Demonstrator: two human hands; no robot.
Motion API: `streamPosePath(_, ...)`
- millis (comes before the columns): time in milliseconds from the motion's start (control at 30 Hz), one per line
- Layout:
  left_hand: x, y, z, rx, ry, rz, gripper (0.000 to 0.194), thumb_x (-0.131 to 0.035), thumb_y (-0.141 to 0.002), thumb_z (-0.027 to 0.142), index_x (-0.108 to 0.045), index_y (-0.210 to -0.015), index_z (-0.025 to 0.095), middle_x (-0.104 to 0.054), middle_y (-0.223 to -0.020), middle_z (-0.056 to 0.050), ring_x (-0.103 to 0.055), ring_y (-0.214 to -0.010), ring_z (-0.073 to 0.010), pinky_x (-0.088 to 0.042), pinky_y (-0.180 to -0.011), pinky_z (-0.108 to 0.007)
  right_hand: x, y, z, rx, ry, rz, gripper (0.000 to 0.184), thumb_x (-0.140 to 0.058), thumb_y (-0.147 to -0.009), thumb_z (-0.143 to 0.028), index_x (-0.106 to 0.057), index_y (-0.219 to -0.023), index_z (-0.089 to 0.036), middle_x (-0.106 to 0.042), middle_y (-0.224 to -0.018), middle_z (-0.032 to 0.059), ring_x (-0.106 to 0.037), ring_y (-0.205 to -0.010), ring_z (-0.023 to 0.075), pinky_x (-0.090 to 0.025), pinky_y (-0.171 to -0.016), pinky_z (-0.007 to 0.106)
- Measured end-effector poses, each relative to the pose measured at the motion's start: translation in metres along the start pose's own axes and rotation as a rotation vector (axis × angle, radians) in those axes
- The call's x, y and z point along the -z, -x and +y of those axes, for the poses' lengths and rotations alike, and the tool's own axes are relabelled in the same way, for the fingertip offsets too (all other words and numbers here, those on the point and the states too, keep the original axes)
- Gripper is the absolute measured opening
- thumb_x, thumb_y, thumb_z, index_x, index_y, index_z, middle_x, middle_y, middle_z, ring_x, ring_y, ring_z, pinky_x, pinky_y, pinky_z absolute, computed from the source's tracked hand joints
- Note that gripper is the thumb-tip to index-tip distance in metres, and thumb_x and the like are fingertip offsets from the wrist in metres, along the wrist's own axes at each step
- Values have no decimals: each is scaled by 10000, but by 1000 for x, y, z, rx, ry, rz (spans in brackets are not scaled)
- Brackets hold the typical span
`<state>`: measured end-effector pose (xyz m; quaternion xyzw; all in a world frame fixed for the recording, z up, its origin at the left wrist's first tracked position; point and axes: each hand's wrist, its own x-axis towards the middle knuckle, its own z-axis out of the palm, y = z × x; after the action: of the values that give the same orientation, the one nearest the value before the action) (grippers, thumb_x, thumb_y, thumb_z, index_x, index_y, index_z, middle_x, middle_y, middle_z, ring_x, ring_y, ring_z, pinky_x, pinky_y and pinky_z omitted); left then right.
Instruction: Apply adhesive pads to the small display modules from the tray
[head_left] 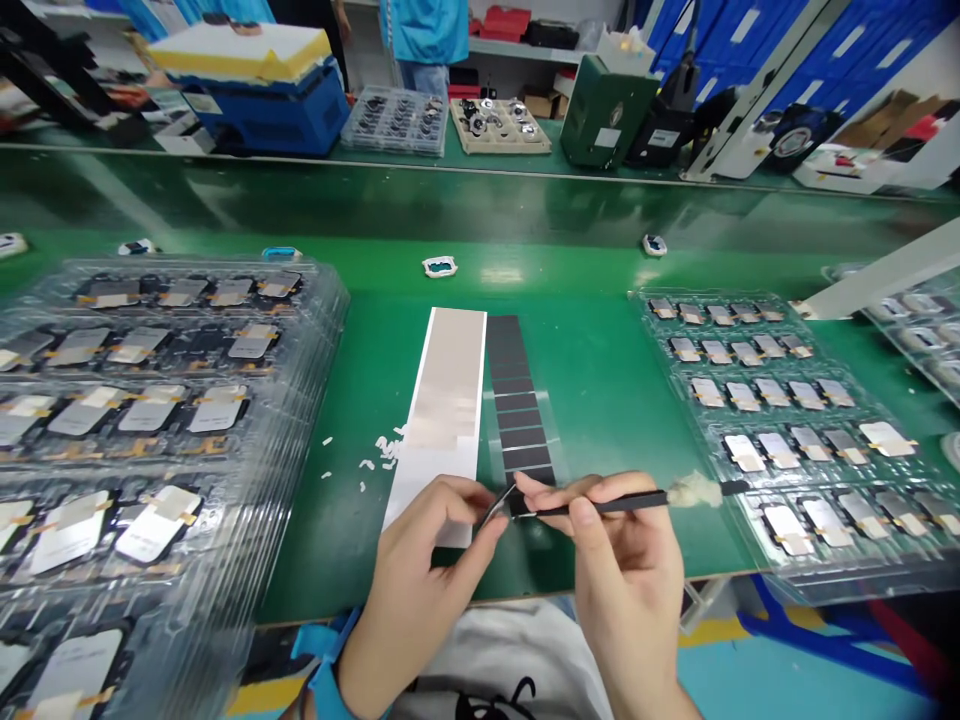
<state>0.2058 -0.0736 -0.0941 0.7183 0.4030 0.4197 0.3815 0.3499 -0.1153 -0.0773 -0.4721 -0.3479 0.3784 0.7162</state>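
My left hand (442, 545) pinches a small flat part (495, 507) between thumb and fingers. It is tilted nearly edge-on and resembles the small screen modules in the trays. My right hand (619, 550) is closed around slim black tweezers (634, 503), with a pale wad wrapped near their rear end. Their thin tip is close to the lower edge of the part. Beneath both hands lies a clear strip of black rectangular stickers (517, 408). Left of it is a long white sheet with a greyish-beige film (450, 370), partly covered by my left hand.
Stacked clear trays of screen modules (281, 440) stand at left. Another module tray (757, 400) is at right. Small white scraps (388, 448) lie beside the sheet. A small white-rimmed casing (439, 267) sits farther back. Behind are a shelf with a blue machine (277, 110) and people in blue.
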Motion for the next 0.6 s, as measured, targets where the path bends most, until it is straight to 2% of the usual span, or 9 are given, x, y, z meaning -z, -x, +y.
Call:
streamPosePath(133, 2, -7, 2, -42, -137, -52, 166, -565, -923, 70, -527, -858, 217, -671, -1002, -38, -670, -999, -176, -517, -806, -255, -6, 3, -3, 98, 16, -49, 122, -561, -979, -131, -572, -986, -253, -741, -866, 11, -769, -898, 184, -660, -838, 386)
streamPosePath(233, 4, -10, 1, -42, -244, -113, 135, -527, -940, 103, -517, -882, 224, -662, -872, -15, -658, -805, -172, -498, -686, -263, -12, 2, -3, 188, 44, -93, 148, -550, -975, -111, -572, -995, -256, -732, -872, 17, -765, -927, 202, -658, -850, 422)
streamPosePath(333, 2, -11, -1, 20, -264, -150, 126, -531, -940, 142, -481, -876, 238, -612, -747, 27, -603, -641, -161, -454, -580, -253, -16, -2, 0, 227, 61, -111, 170, -542, -969, -93, -566, -999, -259, -721, -856, 13, -764, -922, 203, -662, -841, 424)
streamPosePath(400, 1, -12, -2, 54, -213, -142, 123, -525, -932, 126, -488, -950, 242, -627, -784, 26, -628, -671, -162, -473, -599, -249, -19, -5, 4, 235, 58, -103, 180, -539, -965, -83, -557, -997, -259, -716, -852, 9, -763, -911, 197, -665, -838, 423)
streamPosePath(533, 0, -15, -2, 39, -135, -138, 289, -478, -943, 82, -538, -1178, 239, -682, -980, -15, -676, -868, -172, -520, -747, -264, -25, -7, 11, 278, 76, -61, 184, -546, -958, -80, -547, -999, -259, -711, -844, 1, -759, -908, 190, -665, -851, 439)
streamPosePath(600, 1, -17, -1, 24, -142, -147, 353, -450, -964, 86, -555, -1270, 227, -676, -1001, -31, -667, -906, -180, -518, -772, -274, -27, -7, 14, 297, 97, -42, 181, -551, -956, -84, -542, -1001, -260, -711, -848, 1, -759, -911, 194, -666, -854, 456)
